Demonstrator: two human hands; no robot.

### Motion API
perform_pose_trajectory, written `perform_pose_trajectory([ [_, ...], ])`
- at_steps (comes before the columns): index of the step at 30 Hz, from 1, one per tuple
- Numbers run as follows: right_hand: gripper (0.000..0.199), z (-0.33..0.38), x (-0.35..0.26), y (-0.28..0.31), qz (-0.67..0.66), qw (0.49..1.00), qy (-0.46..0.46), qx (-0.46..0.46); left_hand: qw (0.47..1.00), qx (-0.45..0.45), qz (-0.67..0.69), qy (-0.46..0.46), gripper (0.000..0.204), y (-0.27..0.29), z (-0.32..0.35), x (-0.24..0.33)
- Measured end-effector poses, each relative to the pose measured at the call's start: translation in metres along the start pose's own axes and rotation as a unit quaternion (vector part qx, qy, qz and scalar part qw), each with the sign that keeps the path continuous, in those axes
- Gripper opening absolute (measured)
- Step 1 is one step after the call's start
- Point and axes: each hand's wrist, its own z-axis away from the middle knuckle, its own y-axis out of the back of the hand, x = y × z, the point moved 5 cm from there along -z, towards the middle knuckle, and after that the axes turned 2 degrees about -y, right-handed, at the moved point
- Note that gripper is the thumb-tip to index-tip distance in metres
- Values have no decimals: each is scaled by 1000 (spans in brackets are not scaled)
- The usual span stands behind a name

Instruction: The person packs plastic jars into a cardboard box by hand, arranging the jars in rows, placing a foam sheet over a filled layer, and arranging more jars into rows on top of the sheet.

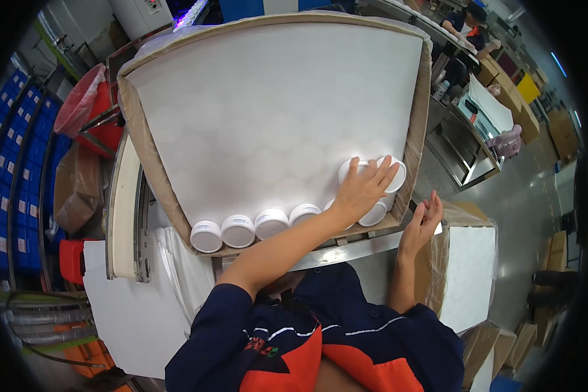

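Observation:
My left hand (359,193) reaches across the front of a large shallow carton (415,147) with a white lining, its fingers bent over two round white tubs at the right: a left tub (346,171) and a right tub (400,175). Part of each tub is hidden under the fingers. Along the carton's near edge runs a row of similar tubs (271,224), some covered by my left forearm; another tub (374,214) sits in the near right corner. Outside that corner my right hand (423,225) is raised, fingers loosely extended and holding nothing.
A metal rail (353,251) passes in front of the carton. On the left are a curved conveyor (124,209), a red bin (98,108) and blue racks (13,163). A wrapped carton (467,274) stands at the right, near a steel cart (460,144). Another person (467,26) works far right.

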Motion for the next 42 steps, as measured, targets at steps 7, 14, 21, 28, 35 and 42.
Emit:
perform_pose_trajectory([
  [7, 49, 7, 0, -20, 94, 991, 81, -58, 994, -35, 99, 4, 66, -7, -1, 31],
  [14, 73, 21, -26, -76, 252, 933, 223, -129, 962, 168, 195, 93, 52, 94, 31, -76],
  [21, 85, 18, 7, -109, 398, 868, 252, -156, 825, 408, -142, 365, 56, 275, 149, -355],
  [28, 83, 29, -32, -111, 381, 874, 278, -116, 793, 46, -224, 565, 99, 213, 230, -501],
  [35, 76, 33, -63, -117, 333, 887, 300, -113, 725, -125, -272, 620, 73, 168, 220, -533],
  [42, 72, 35, -70, -124, 287, 905, 288, -126, 778, 119, -220, 576, 77, 237, 227, -504],
])
